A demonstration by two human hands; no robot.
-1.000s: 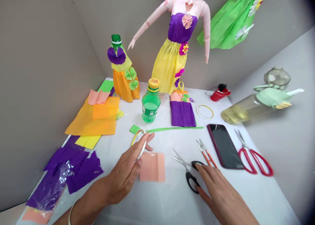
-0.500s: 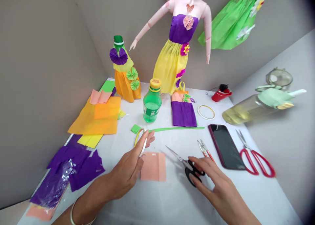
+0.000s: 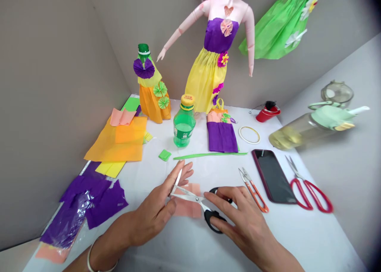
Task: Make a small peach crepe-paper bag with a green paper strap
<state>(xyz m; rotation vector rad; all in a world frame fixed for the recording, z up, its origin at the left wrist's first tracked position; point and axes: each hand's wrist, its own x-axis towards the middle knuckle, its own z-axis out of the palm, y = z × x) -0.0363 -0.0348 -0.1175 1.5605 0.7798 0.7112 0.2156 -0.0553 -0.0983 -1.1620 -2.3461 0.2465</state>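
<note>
My left hand (image 3: pixel 162 198) holds a thin roll of double-sided tape (image 3: pixel 178 177), seen nearly edge-on between thumb and fingers. Black-handled scissors (image 3: pixel 197 199) are in my right hand (image 3: pixel 242 214), with fingers through the loops. Their blades are parted and reach left to the tape roll beside my left thumb; whether they touch a tape end cannot be made out. Under the blades lies a folded peach paper piece (image 3: pixel 190 210), partly covered by the scissors and my left hand. Just beyond my left fingers are a small green square (image 3: pixel 164 155) and a long green strip (image 3: pixel 208 156).
Behind stand a green bottle (image 3: pixel 183 127), a purple pouch (image 3: pixel 222 137) and a dressed doll (image 3: pixel 222 38). Orange sheets (image 3: pixel 119 145) and purple pieces (image 3: pixel 80 192) lie left. On the right are orange snips (image 3: pixel 254 190), a phone (image 3: pixel 274 177), red scissors (image 3: pixel 309 190) and another tape roll (image 3: pixel 239 135).
My right hand has brought the scissors left to the tape, and their blades have opened. The tape roll has turned more edge-on as my left hand shifted slightly.
</note>
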